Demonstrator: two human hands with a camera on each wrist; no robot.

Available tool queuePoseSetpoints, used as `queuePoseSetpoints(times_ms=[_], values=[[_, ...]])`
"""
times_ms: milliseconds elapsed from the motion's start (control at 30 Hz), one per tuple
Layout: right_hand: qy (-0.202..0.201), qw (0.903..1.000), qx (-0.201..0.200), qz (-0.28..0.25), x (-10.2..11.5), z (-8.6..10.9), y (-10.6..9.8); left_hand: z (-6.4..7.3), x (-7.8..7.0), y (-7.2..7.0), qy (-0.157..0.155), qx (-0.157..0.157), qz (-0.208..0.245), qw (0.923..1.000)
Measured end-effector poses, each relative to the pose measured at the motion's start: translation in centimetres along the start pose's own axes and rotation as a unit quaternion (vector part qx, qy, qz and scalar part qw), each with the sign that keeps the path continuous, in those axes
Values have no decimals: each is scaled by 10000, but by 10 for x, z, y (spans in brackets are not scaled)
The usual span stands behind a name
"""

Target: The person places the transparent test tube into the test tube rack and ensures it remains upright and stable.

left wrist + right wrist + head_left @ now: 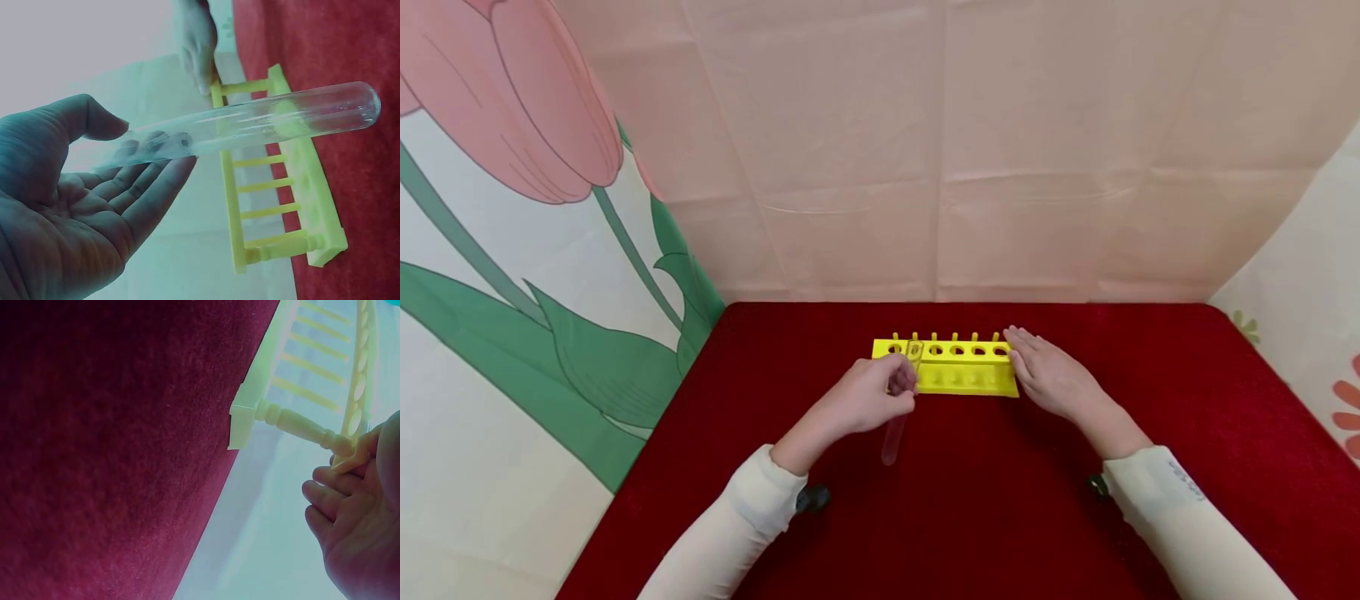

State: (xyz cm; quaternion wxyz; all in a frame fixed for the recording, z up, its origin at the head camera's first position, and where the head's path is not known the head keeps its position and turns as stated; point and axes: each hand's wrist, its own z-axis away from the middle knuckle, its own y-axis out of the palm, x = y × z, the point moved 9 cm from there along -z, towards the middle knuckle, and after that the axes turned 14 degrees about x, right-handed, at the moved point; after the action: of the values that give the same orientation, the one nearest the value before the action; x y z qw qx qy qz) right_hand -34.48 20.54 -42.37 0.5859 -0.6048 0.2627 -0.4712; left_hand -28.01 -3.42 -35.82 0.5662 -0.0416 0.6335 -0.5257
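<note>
My left hand (880,393) pinches a clear test tube (250,125) between thumb and fingertips, at its upper part. The tube's rounded end points down, in front of a yellow test tube rack (966,388). The tube looks unfilled and is apart from the rack in the left wrist view. My right hand (1051,375) holds the right end of the rack's top board, thumb on the near side and fingers reaching behind. In the right wrist view the board's corner (350,459) lies between thumb and index finger. The rack stands upright with a row of round holes.
A dark red cloth (970,500) covers the table. A pinkish curtain (940,167) hangs behind it, with a tulip-printed cloth (550,317) on the left. Small dark devices show under both wrists.
</note>
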Motion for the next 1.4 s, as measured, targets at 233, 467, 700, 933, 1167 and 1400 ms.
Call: queuePoseSetpoints(times_ms=[233, 467, 700, 933, 1167, 1400], values=[[30, 10000, 8, -3, -3, 2, 0, -5, -7, -9, 262, -320, 408, 9983], [69, 10000, -30, -53, -5, 2, 1, -8, -18, -15, 562, -525, 647, 9949], [93, 9999, 7, -80, -6, 3, 1, -15, -25, -18, 751, -595, 800, 9922], [69, 10000, -30, -30, -6, 4, 1, -21, -32, -22, 901, -586, 955, 9896], [63, 10000, -31, -30, -6, 4, 0, -26, -36, -25, 901, -586, 986, 9893], [72, 9999, -81, -19, -6, 4, 1, -33, -40, -29, 955, -612, 928, 9892]])
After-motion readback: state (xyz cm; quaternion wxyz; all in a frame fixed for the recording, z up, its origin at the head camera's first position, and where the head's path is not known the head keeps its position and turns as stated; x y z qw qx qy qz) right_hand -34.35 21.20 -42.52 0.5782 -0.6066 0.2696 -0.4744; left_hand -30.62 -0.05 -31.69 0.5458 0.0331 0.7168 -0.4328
